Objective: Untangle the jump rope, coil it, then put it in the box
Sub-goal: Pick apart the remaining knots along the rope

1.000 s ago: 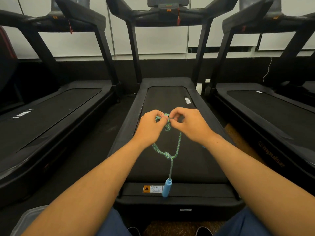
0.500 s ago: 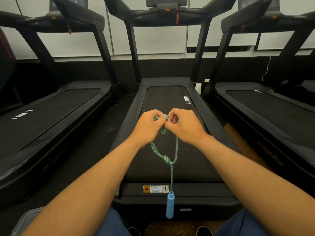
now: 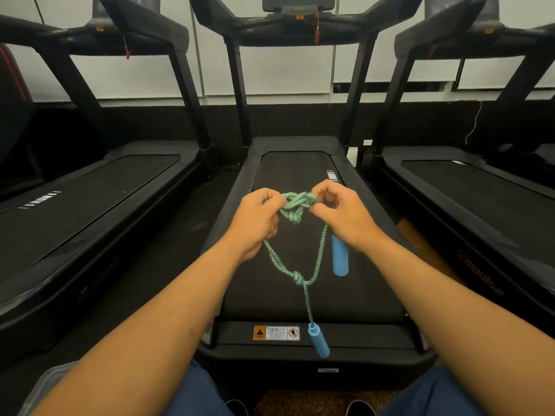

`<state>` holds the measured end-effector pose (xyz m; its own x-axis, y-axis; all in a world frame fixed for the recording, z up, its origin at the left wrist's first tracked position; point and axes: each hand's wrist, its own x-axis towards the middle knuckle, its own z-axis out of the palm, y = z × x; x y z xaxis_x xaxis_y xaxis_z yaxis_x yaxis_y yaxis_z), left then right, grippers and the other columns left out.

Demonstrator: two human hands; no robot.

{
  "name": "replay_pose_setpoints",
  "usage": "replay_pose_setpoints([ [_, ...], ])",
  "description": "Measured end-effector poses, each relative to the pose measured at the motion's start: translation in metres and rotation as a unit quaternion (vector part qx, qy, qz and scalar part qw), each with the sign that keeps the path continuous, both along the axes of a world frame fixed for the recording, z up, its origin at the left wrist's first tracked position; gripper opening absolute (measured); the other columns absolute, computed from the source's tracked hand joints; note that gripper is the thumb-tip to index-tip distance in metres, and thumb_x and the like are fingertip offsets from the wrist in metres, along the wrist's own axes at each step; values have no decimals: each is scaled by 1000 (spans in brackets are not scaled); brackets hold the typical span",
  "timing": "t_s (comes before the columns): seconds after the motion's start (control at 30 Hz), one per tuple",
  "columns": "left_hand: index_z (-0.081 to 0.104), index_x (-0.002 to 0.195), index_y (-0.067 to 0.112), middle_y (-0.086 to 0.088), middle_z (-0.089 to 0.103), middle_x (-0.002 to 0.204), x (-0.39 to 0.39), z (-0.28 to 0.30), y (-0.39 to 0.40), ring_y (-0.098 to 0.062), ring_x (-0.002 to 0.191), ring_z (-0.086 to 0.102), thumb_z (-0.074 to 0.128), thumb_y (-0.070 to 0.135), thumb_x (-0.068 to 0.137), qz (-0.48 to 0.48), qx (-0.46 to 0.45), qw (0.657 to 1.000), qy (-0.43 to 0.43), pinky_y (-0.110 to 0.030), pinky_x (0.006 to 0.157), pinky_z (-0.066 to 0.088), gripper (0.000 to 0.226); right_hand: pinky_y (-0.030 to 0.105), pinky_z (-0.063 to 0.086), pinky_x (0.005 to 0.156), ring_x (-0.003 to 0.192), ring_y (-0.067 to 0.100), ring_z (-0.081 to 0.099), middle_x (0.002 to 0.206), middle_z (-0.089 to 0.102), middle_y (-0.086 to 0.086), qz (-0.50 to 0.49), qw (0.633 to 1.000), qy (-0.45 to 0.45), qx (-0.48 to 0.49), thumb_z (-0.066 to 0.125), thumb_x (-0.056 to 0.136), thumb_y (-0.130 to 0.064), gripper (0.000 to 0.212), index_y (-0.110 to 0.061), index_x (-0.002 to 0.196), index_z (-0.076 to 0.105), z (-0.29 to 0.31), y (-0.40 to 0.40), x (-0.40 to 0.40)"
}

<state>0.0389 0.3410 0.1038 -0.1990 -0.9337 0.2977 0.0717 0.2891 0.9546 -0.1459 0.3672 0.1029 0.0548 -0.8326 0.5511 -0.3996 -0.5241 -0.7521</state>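
Head view: left hand and right hand apparently pinch the jump rope knot with curled fingers.

Bare forearms, no sleeves showing; dark blue trousers over the knees; dark shoes below

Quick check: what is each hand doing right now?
Left hand: pinches the knotted green-and-blue braided jump rope.
Right hand: pinches the same knot.

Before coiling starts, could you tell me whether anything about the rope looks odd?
Yes: the jump rope has a second knot low in its hanging loop, besides the tangle both hands pinch.
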Motion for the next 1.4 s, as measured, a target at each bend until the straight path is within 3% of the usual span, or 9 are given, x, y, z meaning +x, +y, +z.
replay_pose_setpoints([
  [0.27, 61, 90, 8, -3, 36, 51, 2, 3, -2, -8, 33, 28, 55, 1, 97, 9, -13, 999, 46, -18, 37, 22, 12, 11, 31, 42, 47, 2, 41, 69, 65, -2, 29, 998, -38, 51, 52, 89, 6, 22, -10, 89, 67, 7, 7, -4],
  [0.4, 67, 93, 9, 4, 38, 45, 0, 2, 2, -8, 35, 28, 58, 8, 99, -9, -33, 999, 7, -19, 38, 23, 11, 10, 39, 48, 54, 3, 52, 75, 61, 6, 56, 996, -2, 62, 67, 97, -19, 25, -18, 121, 70, 10, 8, -1],
  [0.5, 70, 95, 7, 1, 38, 46, 0, 2, 4, -10, 37, 27, 62, 14, 98, -22, -41, 999, -13, -21, 39, 23, 12, 20, 45, 61, 61, 9, 58, 74, 71, 2, 65, 992, 81, 75, 71, 95, -28, 13, -18, 99, 77, 8, 10, 3],
  [0.63, 69, 87, 8, 6, 47, 50, 4, 2, 4, -12, 40, 28, 67, 23, 97, -19, -33, 999, -20, -26, 44, 23, 18, 18, 28, 40, 50, 8, 40, 57, 53, -9, 40, 991, -65, 112, 65, 98, -17, 12, -16, 86, 64, 6, 5, 0],
  [0.73, 71, 88, 4, -6, 49, 65, 8, 1, 2, -15, 43, 29, 72, 28, 93, 4, -33, 999, -32, -25, 45, 24, 24, 19, 21, 38, 48, 7, 37, 68, 67, -6, 20, 978, -171, 118, 63, 95, -10, 14, -19, 88, 56, 10, 5, -7],
  [0.9, 77, 92, 15, 5, 51, 70, 11, -2, 0, -4, 49, 40, 85, 33, 80, 10, -92, 979, -179, -20, 52, 33, 23, 23, 22, 39, 45, 7, 31, 101, 78, 15, 16, 963, -241, 121, 60, 92, -4, 23, -20, 82, 47, 11, 6, -14],
  [1.03, 78, 90, 18, 3, 47, 68, 11, -2, 0, -7, 58, 42, 80, 33, 84, 60, -162, 926, -336, -16, 52, 32, 16, 20, 26, 36, 43, 5, 34, 83, 68, 11, 20, 963, -248, 106, 63, 90, -4, 24, -21, 80, 50, 8, -1, -21],
  [1.2, 69, 73, 12, 8, 49, 56, 23, 7, -8, 1, 46, 42, 69, 20, 89, 154, -116, 957, -216, -12, 46, 32, 18, 22, 25, 38, 47, 12, 30, 61, 52, -5, -47, 976, -196, 77, 74, 90, -17, 14, -14, 81, 64, 4, -8, -43],
  [1.4, 58, 70, 1, 4, 33, 54, 28, 9, -13, -5, 42, 25, 66, 16, 88, 170, -55, 978, -108, -22, 44, 25, 25, 21, 26, 40, 42, 9, 32, 60, 55, -4, -74, 973, -12, 220, 86, 78, -40, 32, -10, 82, 77, -8, -3, -58],
])
